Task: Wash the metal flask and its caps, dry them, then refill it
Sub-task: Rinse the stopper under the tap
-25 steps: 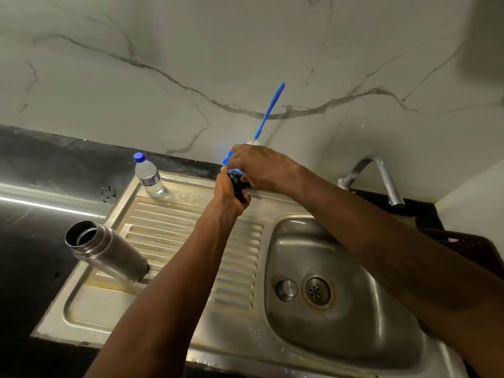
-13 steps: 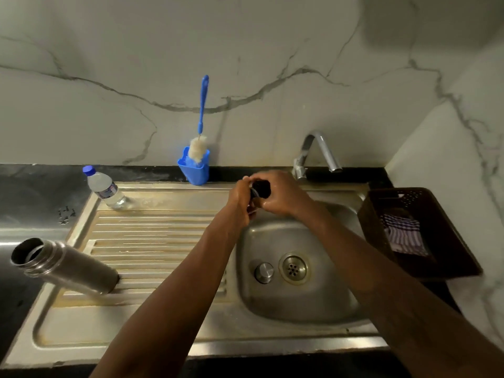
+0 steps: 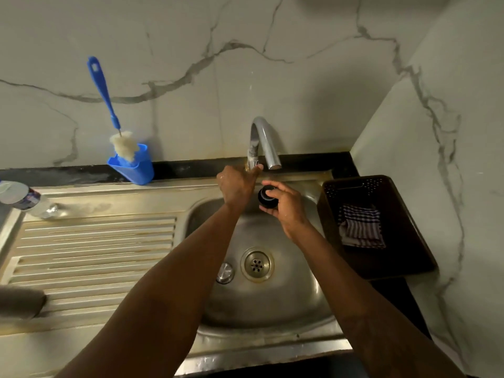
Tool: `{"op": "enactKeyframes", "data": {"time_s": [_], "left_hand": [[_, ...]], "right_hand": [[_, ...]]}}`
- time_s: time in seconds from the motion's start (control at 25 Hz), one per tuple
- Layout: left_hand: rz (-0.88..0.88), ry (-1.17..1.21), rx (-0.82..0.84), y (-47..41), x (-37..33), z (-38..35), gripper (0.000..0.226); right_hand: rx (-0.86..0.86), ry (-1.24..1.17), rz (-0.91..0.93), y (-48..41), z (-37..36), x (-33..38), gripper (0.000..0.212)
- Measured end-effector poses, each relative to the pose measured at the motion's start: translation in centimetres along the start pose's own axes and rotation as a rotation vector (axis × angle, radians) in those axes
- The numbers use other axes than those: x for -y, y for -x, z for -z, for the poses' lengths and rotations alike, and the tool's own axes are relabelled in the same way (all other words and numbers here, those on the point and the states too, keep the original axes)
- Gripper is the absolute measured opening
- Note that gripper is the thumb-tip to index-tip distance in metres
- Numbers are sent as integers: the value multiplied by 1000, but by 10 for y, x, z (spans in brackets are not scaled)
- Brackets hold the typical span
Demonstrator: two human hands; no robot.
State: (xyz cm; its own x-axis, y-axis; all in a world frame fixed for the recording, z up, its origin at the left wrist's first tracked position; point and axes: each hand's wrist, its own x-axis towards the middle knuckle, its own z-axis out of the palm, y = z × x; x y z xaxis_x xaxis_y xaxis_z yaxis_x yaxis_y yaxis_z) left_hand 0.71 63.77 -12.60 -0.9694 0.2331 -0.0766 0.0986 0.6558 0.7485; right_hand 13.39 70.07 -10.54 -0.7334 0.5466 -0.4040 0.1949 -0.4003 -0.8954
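Note:
My right hand [image 3: 283,205] holds a dark round flask cap [image 3: 266,197] over the sink basin [image 3: 300,290], just below the spout of the tap [image 3: 266,140]. My left hand [image 3: 237,184] reaches to the base of the tap, and its fingers touch the tap's valve there. No water stream is visible. The metal flask [image 3: 20,301] lies on its side on the drainboard [image 3: 92,252] at the far left, mostly cut off by the frame edge.
A blue bottle brush [image 3: 105,96] stands in a blue holder [image 3: 133,167] against the marble wall. A small water bottle [image 3: 19,197] lies at the far left. A dark basket [image 3: 381,227] with a striped cloth [image 3: 360,227] sits right of the sink. A loose plug [image 3: 225,272] rests beside the drain [image 3: 256,264].
Both hands moved right from the drainboard to over the basin. They separated: the left let go of the cap and went to the tap, while the right keeps the cap.

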Motion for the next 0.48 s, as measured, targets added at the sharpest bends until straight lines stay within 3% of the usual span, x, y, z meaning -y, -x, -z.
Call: {"op": "enactKeyframes", "data": {"time_s": [0.24, 0.48], "left_hand": [[-42, 91, -48, -3, -12, -19, 21], [110, 230, -139, -4, -13, -25, 25]], "right_hand": [[-51, 15, -35, -31, 3, -7, 26], [-61, 17, -35, -38, -4, -13, 23]]}}
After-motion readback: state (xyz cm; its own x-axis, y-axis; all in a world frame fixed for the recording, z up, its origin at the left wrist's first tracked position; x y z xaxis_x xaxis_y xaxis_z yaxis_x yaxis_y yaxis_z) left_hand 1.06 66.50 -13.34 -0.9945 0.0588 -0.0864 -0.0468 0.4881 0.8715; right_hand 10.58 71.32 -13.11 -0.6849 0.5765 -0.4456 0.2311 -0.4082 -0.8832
